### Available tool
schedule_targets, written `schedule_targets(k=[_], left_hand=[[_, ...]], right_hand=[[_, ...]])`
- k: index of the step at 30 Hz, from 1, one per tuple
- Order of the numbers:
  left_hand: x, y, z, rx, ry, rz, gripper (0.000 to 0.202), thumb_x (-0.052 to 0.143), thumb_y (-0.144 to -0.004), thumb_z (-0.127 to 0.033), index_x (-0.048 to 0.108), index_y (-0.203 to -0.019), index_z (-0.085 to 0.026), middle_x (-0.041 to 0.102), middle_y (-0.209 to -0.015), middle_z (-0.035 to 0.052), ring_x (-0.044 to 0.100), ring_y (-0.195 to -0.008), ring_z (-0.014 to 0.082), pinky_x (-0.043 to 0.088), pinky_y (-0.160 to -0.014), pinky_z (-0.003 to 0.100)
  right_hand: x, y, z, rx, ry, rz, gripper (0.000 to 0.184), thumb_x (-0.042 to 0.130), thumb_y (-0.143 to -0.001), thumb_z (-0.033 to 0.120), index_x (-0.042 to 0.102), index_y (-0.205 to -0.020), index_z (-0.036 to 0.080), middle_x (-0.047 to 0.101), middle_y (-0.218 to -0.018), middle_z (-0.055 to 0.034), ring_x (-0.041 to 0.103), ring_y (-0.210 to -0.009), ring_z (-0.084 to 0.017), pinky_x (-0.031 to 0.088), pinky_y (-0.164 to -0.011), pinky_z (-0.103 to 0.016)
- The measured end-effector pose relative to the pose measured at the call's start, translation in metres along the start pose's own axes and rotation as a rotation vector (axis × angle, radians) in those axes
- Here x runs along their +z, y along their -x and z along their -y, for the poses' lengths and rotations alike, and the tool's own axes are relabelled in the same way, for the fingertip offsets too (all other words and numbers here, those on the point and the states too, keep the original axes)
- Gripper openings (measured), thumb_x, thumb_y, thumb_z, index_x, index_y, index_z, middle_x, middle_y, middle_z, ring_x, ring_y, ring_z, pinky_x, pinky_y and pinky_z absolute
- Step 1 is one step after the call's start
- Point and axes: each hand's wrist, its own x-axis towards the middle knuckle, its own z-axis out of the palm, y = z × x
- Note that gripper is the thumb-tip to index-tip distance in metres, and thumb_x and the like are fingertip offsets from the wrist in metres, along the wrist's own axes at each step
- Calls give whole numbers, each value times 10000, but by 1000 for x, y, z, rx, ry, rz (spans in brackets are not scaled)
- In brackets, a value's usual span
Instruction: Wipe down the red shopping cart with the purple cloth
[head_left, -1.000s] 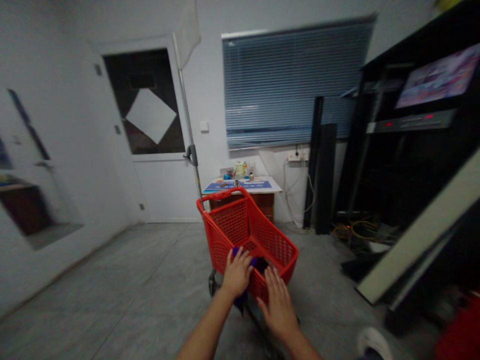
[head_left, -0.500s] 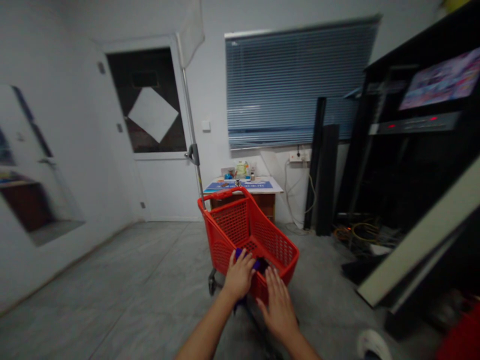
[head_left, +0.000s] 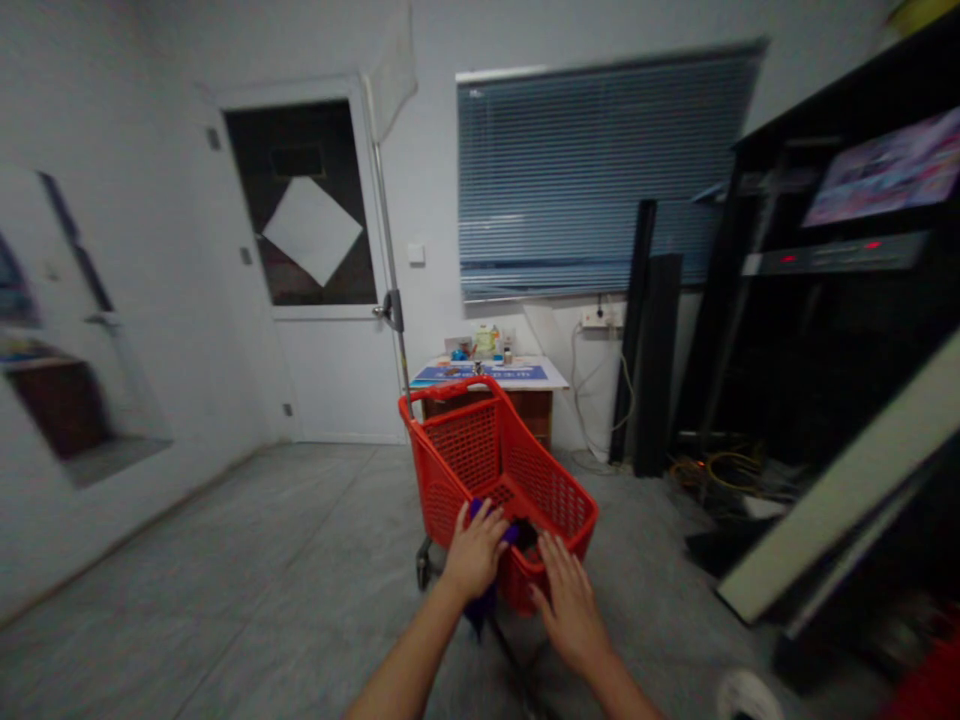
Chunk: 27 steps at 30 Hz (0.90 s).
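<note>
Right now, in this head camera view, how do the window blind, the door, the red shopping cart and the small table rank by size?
1. Window blind
2. Door and red shopping cart: they look about alike, and the cart's nearness to the camera makes ranking them unsure
3. Small table

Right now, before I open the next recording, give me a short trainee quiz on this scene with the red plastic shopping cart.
1. True or false: the left hand rests on a purple item at the near end of the red mesh plastic shopping cart.
2. Which stands beyond the cart, below the slatted blue window blind? A: a white-topped table; B: a sofa; C: a bicycle.
3. What colour is the small item nearest the right hand?

Key: 1 true; 2 A; 3 black.
</note>
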Motion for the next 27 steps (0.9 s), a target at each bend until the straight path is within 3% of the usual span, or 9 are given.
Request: schedule_targets(k=[6,12,18,23,27], left_hand=[[3,6,-1,-64,-1,-9,368,428,-955,-276,504,-1314,-307,485,-1444,19,269,-1421,231,94,-1162,583],[-3,15,-3,47,5,14,349,435,-957,-300,514,-1297,-317,498,-1434,9,281,-1416,219,74,-1174,558],[-6,12,3,-24,-29,0,369,436,-950,-284,510,-1311,-309,502,-1431,16,290,-1412,233,56,-1172,568],[-7,17,-2,65,-5,23,359,445,-948,-295,519,-1298,-314,504,-1428,13,300,-1406,229,47,-1178,551],[-9,14,4,24,-14,14,358,460,-944,-300,520,-1296,-326,510,-1423,5,306,-1404,233,43,-1172,567]], right_hand=[[-3,-5,-1,-12,-8,36,623,352,-949,470,276,-1486,165,267,-1548,-53,206,-1430,-206,225,-1157,-424],[6,-5,13,-1,-38,-24,639,359,-947,468,211,-1507,197,263,-1552,-52,193,-1434,-215,240,-1148,-433],[6,-7,17,-4,-32,3,647,380,-939,441,200,-1509,194,250,-1555,-47,177,-1438,-207,237,-1151,-429],[7,-7,19,6,-24,-1,652,372,-938,460,208,-1508,189,241,-1558,-47,183,-1436,-213,239,-1147,-428],[5,-7,19,-1,-12,12,654,371,-939,475,212,-1507,193,243,-1557,-46,183,-1436,-216,241,-1145,-432]])
